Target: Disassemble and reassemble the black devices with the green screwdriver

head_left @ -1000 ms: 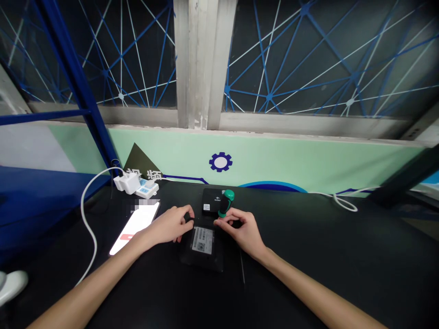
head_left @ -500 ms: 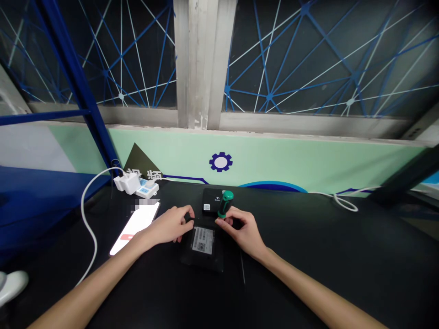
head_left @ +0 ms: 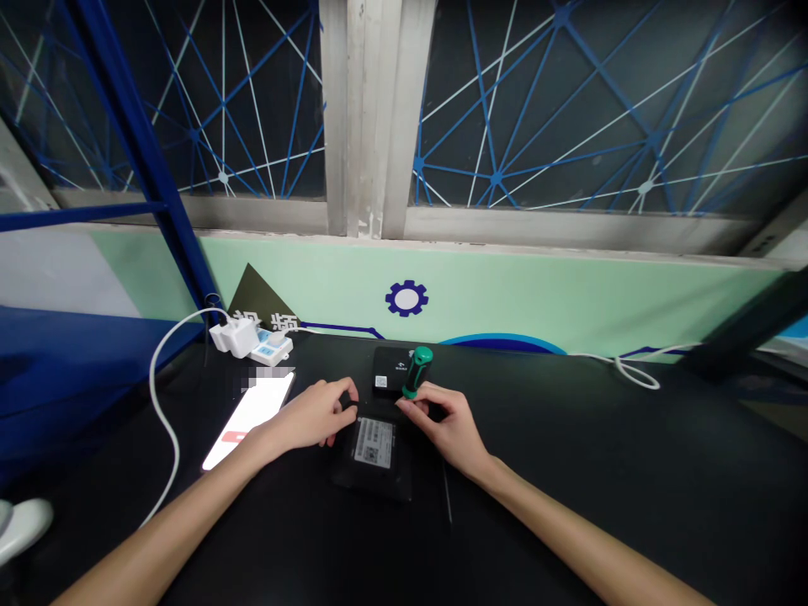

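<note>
A flat black box with a white printed label (head_left: pixel 374 443) lies on the table in front of me. My left hand (head_left: pixel 321 414) has its fingers curled at the far left corner of this box, with a dark part between thumb and index finger. My right hand (head_left: pixel 449 421) is closed near the far right corner, its fingertips pinched just below the green-and-black handle of a screwdriver (head_left: pixel 419 370). That handle points up and leans slightly right. The screwdriver's tip cannot be made out against the dark surfaces.
Behind the screwdriver sits a second black box (head_left: pixel 387 370) with a small white code sticker. A lit phone (head_left: pixel 252 417) lies left, near a white power strip with plugs (head_left: pixel 268 347) and a white cable (head_left: pixel 153 379). A thin dark rod (head_left: pixel 447 495) rests right of the labelled box.
The screwdriver handle has shifted slightly up and tipped a little more to the right. My left hand and the labelled box look the same as before.
</note>
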Tool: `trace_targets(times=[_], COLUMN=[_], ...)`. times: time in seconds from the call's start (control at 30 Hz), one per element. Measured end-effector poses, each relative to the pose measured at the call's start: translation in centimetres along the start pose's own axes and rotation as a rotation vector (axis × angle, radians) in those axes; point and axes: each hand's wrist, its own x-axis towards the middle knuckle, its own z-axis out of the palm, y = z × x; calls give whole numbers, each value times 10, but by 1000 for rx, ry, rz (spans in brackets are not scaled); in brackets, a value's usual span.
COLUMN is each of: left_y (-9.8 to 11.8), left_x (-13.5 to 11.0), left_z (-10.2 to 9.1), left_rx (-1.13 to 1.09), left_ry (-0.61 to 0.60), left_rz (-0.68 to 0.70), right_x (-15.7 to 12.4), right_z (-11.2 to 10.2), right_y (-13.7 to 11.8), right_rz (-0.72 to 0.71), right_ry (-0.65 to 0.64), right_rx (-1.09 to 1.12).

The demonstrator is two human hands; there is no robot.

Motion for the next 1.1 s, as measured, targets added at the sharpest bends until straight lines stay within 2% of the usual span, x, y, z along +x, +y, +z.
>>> trace_targets(times=[0.3, 0.7, 1.1], left_y=[2, 2, 3], left_x=[-1, 0, -1], left_z=[-1, -1, -1], left_rx=[11, 21, 4], left_ry=[6, -3, -7], left_rz=[0, -2, -17], right_x=[-2, -2, -2], right_z=[2, -1, 2], right_y=[6, 0, 5], right_rz=[66, 25, 88], right_ry=[35, -14, 50], right_rx=[81, 25, 97])
